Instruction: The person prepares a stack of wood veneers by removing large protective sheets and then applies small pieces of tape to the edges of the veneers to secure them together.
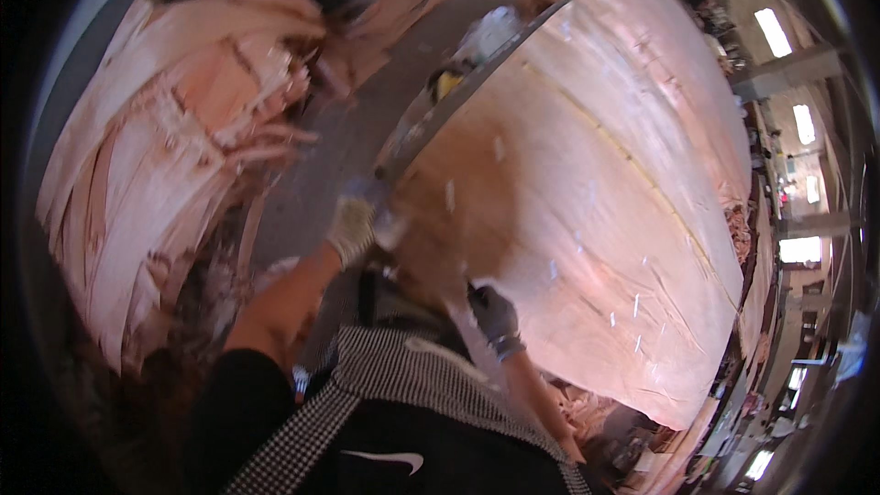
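Note:
A large, thin pinkish-tan sheet (605,220), which looks like wood veneer, spreads across the middle and right on top of a stack. It has a brown stained area, a long yellowish line and several small white marks. My left hand (353,225), in a pale knitted glove, is at the left corner of the sheet, beside the end of a dark straight edge; its fingers are smeared by motion. At the near edge of the sheet my right hand (496,313), in a grey glove, is closed on the sheet's margin, its fingertips partly hidden.
A dark straight bar or edge (477,82) runs along the left side of the sheet. Clear plastic (493,32) and something yellow (446,84) lie beyond it. Torn veneer sheets (147,192) are heaped on the left across a grey floor (335,142). Scraps (587,408) lie near my right arm.

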A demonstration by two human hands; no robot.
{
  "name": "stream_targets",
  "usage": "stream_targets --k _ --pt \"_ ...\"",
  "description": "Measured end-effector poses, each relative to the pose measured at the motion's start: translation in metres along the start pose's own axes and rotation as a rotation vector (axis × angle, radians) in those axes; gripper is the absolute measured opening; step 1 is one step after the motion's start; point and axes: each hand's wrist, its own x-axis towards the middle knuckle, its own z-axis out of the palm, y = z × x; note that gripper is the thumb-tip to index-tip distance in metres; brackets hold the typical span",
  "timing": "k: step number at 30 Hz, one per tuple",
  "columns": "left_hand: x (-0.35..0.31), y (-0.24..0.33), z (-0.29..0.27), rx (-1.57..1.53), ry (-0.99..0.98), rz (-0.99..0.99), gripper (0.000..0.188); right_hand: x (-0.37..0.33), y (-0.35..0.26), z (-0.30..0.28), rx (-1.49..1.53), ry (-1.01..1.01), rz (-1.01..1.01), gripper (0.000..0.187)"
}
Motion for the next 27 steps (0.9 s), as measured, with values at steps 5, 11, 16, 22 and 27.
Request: stream_targets --k 5,11,16,22,27 --pt "-0.042 -0.082 -0.031 0.044 0.309 -0.131 0.024 0.02 -0.013 0.02 -0.005 0.037 -0.224 0.019" --pt "-0.051 -0.072 -0.032 -0.016 0.15 0.071 0.024 0.064 -0.065 0.054 -0.1 -0.026 -0.378 0.025" --pt "-0.027 -0.048 -0.035 -0.077 0.11 0.16 0.03 0.094 -0.1 0.074 -0.274 -0.186 -0.35 0.034" --pt "-0.005 -0.021 -0.027 0.104 -0.015 0.469 0.041 0.105 -0.126 0.085 -0.448 -0.271 -0.319 0.038" --pt "0.011 -0.017 -0.009 0.291 -0.161 0.513 0.03 0.109 -0.134 0.097 -0.616 -0.341 -0.151 0.046"
